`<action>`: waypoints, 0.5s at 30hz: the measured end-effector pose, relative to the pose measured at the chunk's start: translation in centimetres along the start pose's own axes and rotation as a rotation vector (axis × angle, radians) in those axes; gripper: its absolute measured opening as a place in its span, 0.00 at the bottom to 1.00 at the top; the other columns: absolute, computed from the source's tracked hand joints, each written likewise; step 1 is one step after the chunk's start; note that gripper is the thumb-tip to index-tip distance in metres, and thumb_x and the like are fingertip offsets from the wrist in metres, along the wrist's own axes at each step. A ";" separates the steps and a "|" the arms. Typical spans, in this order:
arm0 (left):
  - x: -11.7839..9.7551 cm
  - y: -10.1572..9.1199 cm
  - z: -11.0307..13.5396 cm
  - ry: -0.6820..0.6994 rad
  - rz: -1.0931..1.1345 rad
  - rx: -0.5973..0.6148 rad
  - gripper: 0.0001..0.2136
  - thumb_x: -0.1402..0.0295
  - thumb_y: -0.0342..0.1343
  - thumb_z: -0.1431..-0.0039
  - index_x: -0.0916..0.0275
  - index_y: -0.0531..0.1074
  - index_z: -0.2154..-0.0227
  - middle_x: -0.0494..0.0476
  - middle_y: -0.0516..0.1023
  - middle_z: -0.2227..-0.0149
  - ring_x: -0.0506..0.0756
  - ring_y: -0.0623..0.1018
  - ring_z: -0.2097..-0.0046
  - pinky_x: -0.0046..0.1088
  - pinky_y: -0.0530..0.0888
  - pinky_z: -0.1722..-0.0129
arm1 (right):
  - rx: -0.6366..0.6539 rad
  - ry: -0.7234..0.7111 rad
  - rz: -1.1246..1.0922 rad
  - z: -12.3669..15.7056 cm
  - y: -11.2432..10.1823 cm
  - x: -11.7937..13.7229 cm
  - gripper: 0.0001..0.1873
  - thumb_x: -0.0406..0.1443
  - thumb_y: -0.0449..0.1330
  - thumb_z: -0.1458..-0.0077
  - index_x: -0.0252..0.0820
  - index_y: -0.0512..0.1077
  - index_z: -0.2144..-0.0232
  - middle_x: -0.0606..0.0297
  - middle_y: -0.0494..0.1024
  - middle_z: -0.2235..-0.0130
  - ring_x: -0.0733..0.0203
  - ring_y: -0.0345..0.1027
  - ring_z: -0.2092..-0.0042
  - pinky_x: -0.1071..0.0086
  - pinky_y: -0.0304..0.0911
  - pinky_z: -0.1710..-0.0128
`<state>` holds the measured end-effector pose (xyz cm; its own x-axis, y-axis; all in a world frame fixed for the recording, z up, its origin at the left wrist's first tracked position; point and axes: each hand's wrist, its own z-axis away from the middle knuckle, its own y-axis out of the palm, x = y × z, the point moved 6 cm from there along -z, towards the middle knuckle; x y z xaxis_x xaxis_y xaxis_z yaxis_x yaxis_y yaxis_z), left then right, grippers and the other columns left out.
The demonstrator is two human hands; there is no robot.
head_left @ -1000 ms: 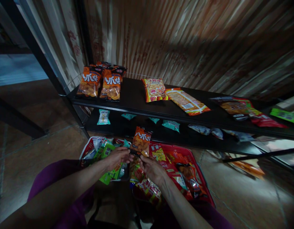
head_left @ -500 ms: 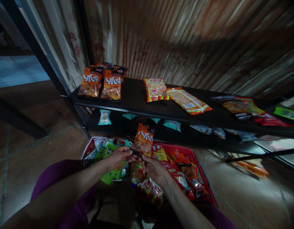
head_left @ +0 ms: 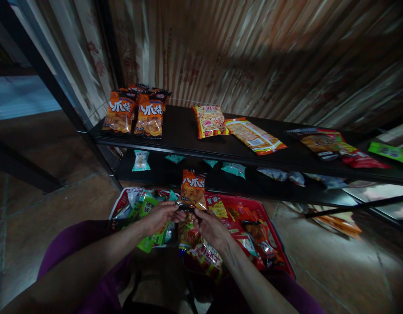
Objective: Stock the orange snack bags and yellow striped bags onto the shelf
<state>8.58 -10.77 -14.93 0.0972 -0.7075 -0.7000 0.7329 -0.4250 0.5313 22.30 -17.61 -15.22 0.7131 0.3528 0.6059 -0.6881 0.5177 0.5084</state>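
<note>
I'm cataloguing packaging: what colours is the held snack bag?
The snack bag is mostly orange and black; head view.

Snack bag (head_left: 192, 188), 1, 6 o'clock near centre: glossy plastic film, creased.
Front packets (head_left: 149, 115), 2, 10 o'clock: glossy plastic film, wrinkled.
Shelf board (head_left: 180, 120), 11 o'clock: smooth, low sheen.
Post (head_left: 42, 67), 10 o'clock: apparently painted metal, satin.
Curtain (head_left: 253, 52), 1 o'clock: pleated cloth, slight sheen.
Basket (head_left: 279, 235), 4 o'clock: smooth plastic.
Trousers (head_left: 80, 244), 8 o'clock: matt cloth.
Floor (head_left: 338, 270), 4 o'clock: stone-like tile, dull gloss.
</note>
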 end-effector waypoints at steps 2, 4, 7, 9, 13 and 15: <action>0.2 -0.1 -0.1 0.003 0.000 0.020 0.12 0.63 0.64 0.54 0.67 0.73 0.72 0.61 0.80 0.71 0.54 0.79 0.68 0.29 0.70 0.66 | -0.027 0.019 -0.033 0.3 0.2 0.0 0.17 0.33 0.75 0.72 0.36 0.75 0.76 0.68 0.78 0.76 0.71 0.71 0.75 0.82 0.66 0.75; 0.3 -0.2 -0.2 0.008 -0.011 0.035 0.13 0.62 0.65 0.55 0.67 0.74 0.71 0.61 0.80 0.71 0.54 0.78 0.68 0.28 0.70 0.66 | -0.027 0.016 -0.051 0.5 0.4 0.2 0.18 0.33 0.76 0.73 0.37 0.76 0.75 0.68 0.78 0.75 0.70 0.71 0.74 0.81 0.67 0.74; 0.6 -0.3 -0.3 0.004 -0.055 0.048 0.17 0.59 0.66 0.58 0.67 0.75 0.69 0.60 0.80 0.69 0.53 0.78 0.68 0.28 0.69 0.66 | -0.025 0.013 -0.057 0.6 0.4 0.2 0.17 0.33 0.75 0.72 0.38 0.76 0.74 0.68 0.79 0.73 0.68 0.72 0.72 0.79 0.68 0.73; 0.8 -0.3 -0.3 0.003 -0.090 0.054 0.19 0.57 0.67 0.60 0.67 0.75 0.69 0.60 0.80 0.70 0.52 0.77 0.68 0.27 0.69 0.66 | -0.035 0.018 -0.051 0.6 0.2 0.1 0.17 0.33 0.75 0.70 0.38 0.76 0.73 0.67 0.80 0.72 0.68 0.73 0.71 0.79 0.68 0.73; 0.9 -0.2 -0.2 0.003 -0.111 0.045 0.20 0.56 0.67 0.61 0.67 0.75 0.70 0.59 0.80 0.71 0.52 0.77 0.69 0.27 0.68 0.66 | -0.075 0.012 -0.056 0.4 -0.2 0.1 0.18 0.31 0.75 0.72 0.38 0.75 0.73 0.69 0.80 0.72 0.68 0.73 0.73 0.78 0.68 0.74; 1.0 -0.2 -0.2 0.001 -0.107 0.042 0.20 0.55 0.67 0.61 0.67 0.75 0.70 0.59 0.80 0.71 0.52 0.77 0.69 0.27 0.68 0.66 | -0.077 0.013 -0.056 0.3 -0.2 0.1 0.19 0.31 0.75 0.73 0.37 0.75 0.73 0.68 0.80 0.73 0.68 0.73 0.73 0.79 0.68 0.74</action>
<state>8.72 -11.28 -15.83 0.0206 -0.6560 -0.7545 0.7105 -0.5213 0.4727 22.48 -17.91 -15.06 0.7523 0.3312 0.5696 -0.6351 0.5948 0.4929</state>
